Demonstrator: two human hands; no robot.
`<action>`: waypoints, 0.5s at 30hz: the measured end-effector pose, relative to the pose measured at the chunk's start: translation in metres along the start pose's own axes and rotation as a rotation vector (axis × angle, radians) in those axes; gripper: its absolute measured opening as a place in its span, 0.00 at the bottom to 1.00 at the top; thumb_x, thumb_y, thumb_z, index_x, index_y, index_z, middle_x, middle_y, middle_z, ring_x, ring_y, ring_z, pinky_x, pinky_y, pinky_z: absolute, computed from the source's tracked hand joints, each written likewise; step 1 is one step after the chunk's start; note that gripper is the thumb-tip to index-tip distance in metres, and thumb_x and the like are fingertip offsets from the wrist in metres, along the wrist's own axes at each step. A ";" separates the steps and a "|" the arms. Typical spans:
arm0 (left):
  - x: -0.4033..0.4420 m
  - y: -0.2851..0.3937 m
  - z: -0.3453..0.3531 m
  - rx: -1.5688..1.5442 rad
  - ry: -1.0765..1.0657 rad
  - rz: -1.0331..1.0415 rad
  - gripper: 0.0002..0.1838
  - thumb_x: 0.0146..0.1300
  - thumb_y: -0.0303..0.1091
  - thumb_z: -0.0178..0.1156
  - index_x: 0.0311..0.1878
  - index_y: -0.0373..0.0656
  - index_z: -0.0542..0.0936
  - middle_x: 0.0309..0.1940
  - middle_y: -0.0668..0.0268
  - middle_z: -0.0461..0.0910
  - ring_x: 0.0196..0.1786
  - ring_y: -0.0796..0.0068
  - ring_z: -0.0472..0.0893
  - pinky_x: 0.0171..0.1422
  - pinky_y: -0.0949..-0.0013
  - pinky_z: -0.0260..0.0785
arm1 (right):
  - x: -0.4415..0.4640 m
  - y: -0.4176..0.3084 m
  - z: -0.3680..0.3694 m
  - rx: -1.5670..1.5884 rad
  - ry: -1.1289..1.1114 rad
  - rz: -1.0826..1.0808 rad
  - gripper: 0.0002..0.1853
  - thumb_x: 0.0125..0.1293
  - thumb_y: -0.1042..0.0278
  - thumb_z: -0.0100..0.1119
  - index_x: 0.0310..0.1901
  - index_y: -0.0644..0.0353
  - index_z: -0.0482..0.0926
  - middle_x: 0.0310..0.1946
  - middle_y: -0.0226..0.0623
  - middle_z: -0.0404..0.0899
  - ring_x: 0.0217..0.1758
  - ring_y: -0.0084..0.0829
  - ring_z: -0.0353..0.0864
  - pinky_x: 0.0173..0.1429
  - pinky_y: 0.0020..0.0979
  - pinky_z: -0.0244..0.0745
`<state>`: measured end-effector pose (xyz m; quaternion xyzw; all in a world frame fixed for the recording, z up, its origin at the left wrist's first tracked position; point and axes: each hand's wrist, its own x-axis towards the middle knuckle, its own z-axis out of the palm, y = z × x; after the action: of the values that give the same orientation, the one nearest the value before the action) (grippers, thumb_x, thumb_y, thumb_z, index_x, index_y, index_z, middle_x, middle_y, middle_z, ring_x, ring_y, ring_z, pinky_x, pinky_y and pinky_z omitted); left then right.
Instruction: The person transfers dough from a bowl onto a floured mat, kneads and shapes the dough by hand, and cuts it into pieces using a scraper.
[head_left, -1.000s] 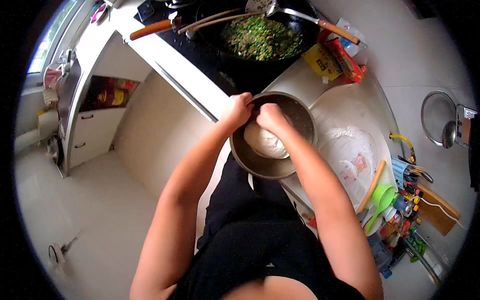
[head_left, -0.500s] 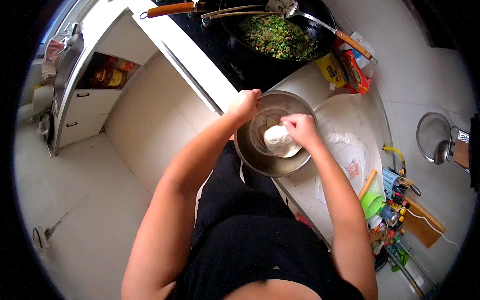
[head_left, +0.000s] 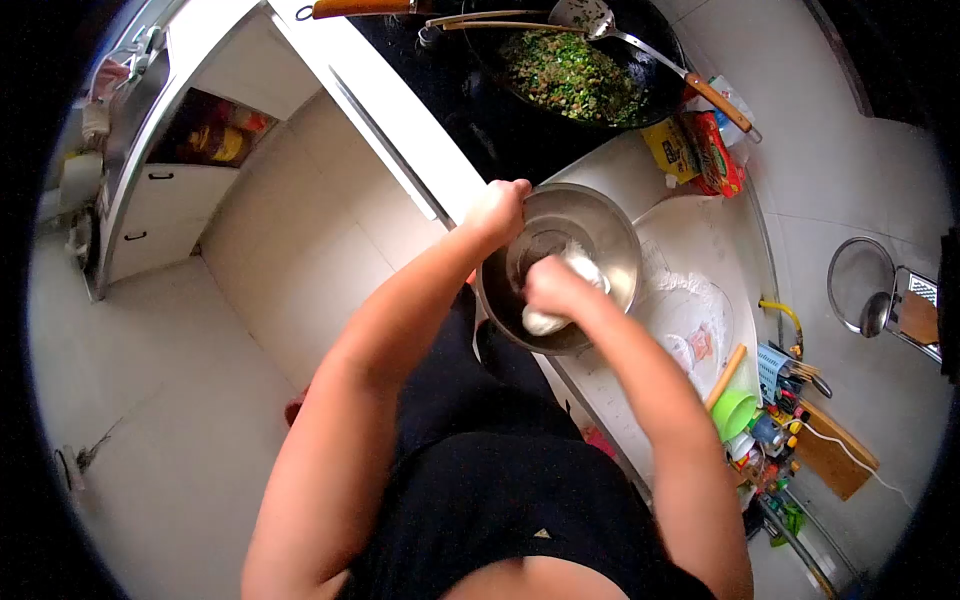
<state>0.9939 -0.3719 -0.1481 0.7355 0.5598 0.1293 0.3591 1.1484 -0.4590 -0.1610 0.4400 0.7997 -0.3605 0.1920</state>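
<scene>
A round metal bowl (head_left: 622, 235) stands at the counter's edge in front of me. My left hand (head_left: 497, 213) is closed on its rim at the upper left. Inside the bowl lies a white lump of dough (head_left: 590, 268). My right hand (head_left: 556, 287) is in the bowl with its fingers curled and pressed into the dough, covering the middle of it. The dough shows on both sides of this hand; the fingertips are hidden.
Behind the bowl, a wok (head_left: 490, 75) of chopped green filling sits on the black stove, a slotted spatula (head_left: 715, 97) across its rim. Flour (head_left: 685, 285) is scattered on the counter (head_left: 720, 230) at right, near a rolling pin (head_left: 726, 376) and a green bowl (head_left: 735, 412).
My right hand has moved left and down, from the dough's upper edge onto its middle, with the fingers now pressed in. The left hand stays on the rim.
</scene>
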 end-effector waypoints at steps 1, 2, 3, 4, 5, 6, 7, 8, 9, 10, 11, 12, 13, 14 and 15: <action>0.000 -0.003 0.002 -0.022 0.000 0.021 0.06 0.52 0.30 0.60 0.33 0.41 0.76 0.30 0.48 0.79 0.38 0.43 0.78 0.43 0.49 0.70 | -0.025 0.001 -0.024 0.214 0.348 -0.068 0.10 0.52 0.66 0.58 0.26 0.62 0.84 0.27 0.50 0.81 0.33 0.48 0.81 0.43 0.41 0.76; -0.003 -0.001 0.004 -0.033 -0.004 0.016 0.06 0.52 0.30 0.60 0.33 0.41 0.76 0.30 0.48 0.79 0.38 0.43 0.78 0.43 0.49 0.70 | -0.024 0.023 -0.031 0.221 0.314 0.017 0.09 0.54 0.68 0.55 0.25 0.63 0.84 0.26 0.48 0.81 0.31 0.46 0.82 0.42 0.40 0.77; -0.005 0.003 0.002 -0.068 0.031 0.014 0.06 0.52 0.30 0.60 0.33 0.41 0.75 0.30 0.48 0.79 0.38 0.43 0.78 0.42 0.49 0.70 | -0.037 0.018 -0.048 0.357 0.476 -0.026 0.09 0.54 0.69 0.55 0.26 0.63 0.84 0.28 0.47 0.82 0.32 0.41 0.83 0.42 0.36 0.78; -0.004 0.006 0.000 -0.098 0.069 0.016 0.06 0.52 0.30 0.60 0.33 0.40 0.75 0.30 0.48 0.79 0.38 0.42 0.78 0.42 0.48 0.70 | -0.039 0.022 -0.054 0.379 0.576 0.012 0.09 0.55 0.69 0.55 0.29 0.63 0.85 0.31 0.47 0.83 0.34 0.36 0.84 0.42 0.34 0.77; -0.004 0.009 -0.002 -0.100 0.073 0.014 0.06 0.52 0.30 0.60 0.33 0.40 0.75 0.30 0.48 0.79 0.38 0.42 0.78 0.42 0.48 0.70 | -0.040 0.027 -0.062 0.468 0.652 0.048 0.10 0.57 0.67 0.56 0.32 0.63 0.85 0.31 0.47 0.83 0.36 0.34 0.84 0.43 0.32 0.77; -0.003 0.011 -0.003 -0.069 0.047 -0.025 0.05 0.51 0.28 0.58 0.33 0.41 0.76 0.30 0.48 0.79 0.38 0.44 0.78 0.43 0.49 0.71 | -0.039 0.035 -0.067 0.534 0.728 0.167 0.11 0.57 0.67 0.55 0.33 0.64 0.84 0.31 0.48 0.83 0.36 0.36 0.84 0.44 0.33 0.77; -0.005 0.011 -0.004 -0.036 0.017 -0.064 0.06 0.51 0.25 0.56 0.34 0.41 0.78 0.31 0.48 0.79 0.39 0.45 0.79 0.43 0.50 0.71 | -0.036 0.041 -0.070 0.603 0.801 0.290 0.12 0.57 0.66 0.55 0.33 0.64 0.84 0.31 0.49 0.82 0.37 0.39 0.84 0.46 0.34 0.76; -0.006 0.011 -0.005 -0.034 0.011 -0.069 0.06 0.51 0.25 0.56 0.34 0.41 0.78 0.31 0.48 0.79 0.39 0.45 0.79 0.43 0.50 0.71 | -0.029 0.044 -0.063 0.610 0.796 0.292 0.12 0.57 0.66 0.55 0.33 0.64 0.84 0.31 0.49 0.82 0.37 0.39 0.84 0.46 0.34 0.76; -0.006 0.012 -0.005 -0.060 0.036 -0.091 0.06 0.50 0.25 0.56 0.34 0.41 0.78 0.31 0.49 0.79 0.39 0.45 0.79 0.43 0.50 0.71 | -0.023 0.050 -0.051 0.514 0.579 0.413 0.12 0.57 0.65 0.55 0.33 0.63 0.84 0.32 0.51 0.82 0.38 0.42 0.84 0.47 0.36 0.76; -0.005 0.014 -0.002 -0.091 0.062 -0.110 0.06 0.50 0.25 0.56 0.34 0.41 0.78 0.31 0.49 0.79 0.39 0.45 0.79 0.43 0.50 0.71 | -0.023 0.051 -0.046 0.411 0.359 0.529 0.12 0.57 0.65 0.55 0.33 0.62 0.84 0.33 0.52 0.81 0.39 0.45 0.83 0.49 0.38 0.76; -0.004 0.014 0.000 -0.096 0.058 -0.105 0.06 0.50 0.25 0.56 0.34 0.41 0.78 0.31 0.49 0.79 0.39 0.45 0.79 0.43 0.50 0.71 | -0.023 0.045 -0.036 0.298 0.504 0.467 0.11 0.55 0.63 0.56 0.32 0.61 0.84 0.32 0.53 0.80 0.39 0.49 0.81 0.49 0.41 0.75; -0.003 0.011 0.003 -0.116 0.073 -0.106 0.07 0.51 0.27 0.59 0.34 0.41 0.77 0.31 0.48 0.79 0.39 0.44 0.78 0.43 0.51 0.71 | -0.024 0.035 -0.039 0.326 0.519 0.375 0.12 0.53 0.63 0.57 0.30 0.62 0.84 0.30 0.53 0.80 0.38 0.49 0.81 0.49 0.42 0.75; -0.005 0.011 0.002 -0.132 0.080 -0.106 0.08 0.51 0.29 0.61 0.35 0.41 0.77 0.32 0.48 0.79 0.40 0.43 0.78 0.43 0.51 0.70 | -0.024 0.023 -0.041 0.362 0.534 0.286 0.12 0.51 0.63 0.58 0.28 0.63 0.83 0.29 0.53 0.80 0.37 0.49 0.81 0.49 0.43 0.75; -0.005 0.013 0.001 -0.136 0.085 -0.130 0.07 0.48 0.26 0.59 0.33 0.41 0.77 0.32 0.48 0.79 0.40 0.45 0.78 0.44 0.50 0.71 | -0.023 0.010 -0.038 0.260 0.394 0.296 0.12 0.50 0.63 0.59 0.27 0.65 0.83 0.28 0.54 0.80 0.37 0.49 0.81 0.48 0.43 0.75; -0.005 0.011 0.003 -0.136 0.088 -0.119 0.07 0.48 0.26 0.59 0.33 0.41 0.77 0.32 0.48 0.79 0.40 0.45 0.78 0.44 0.50 0.71 | -0.013 0.005 -0.028 0.134 0.312 0.263 0.13 0.48 0.63 0.60 0.26 0.66 0.83 0.28 0.54 0.80 0.36 0.48 0.82 0.48 0.43 0.76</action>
<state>1.0020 -0.3788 -0.1414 0.6684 0.6077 0.1775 0.3904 1.1598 -0.4436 -0.1360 0.6027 0.7298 -0.3121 0.0815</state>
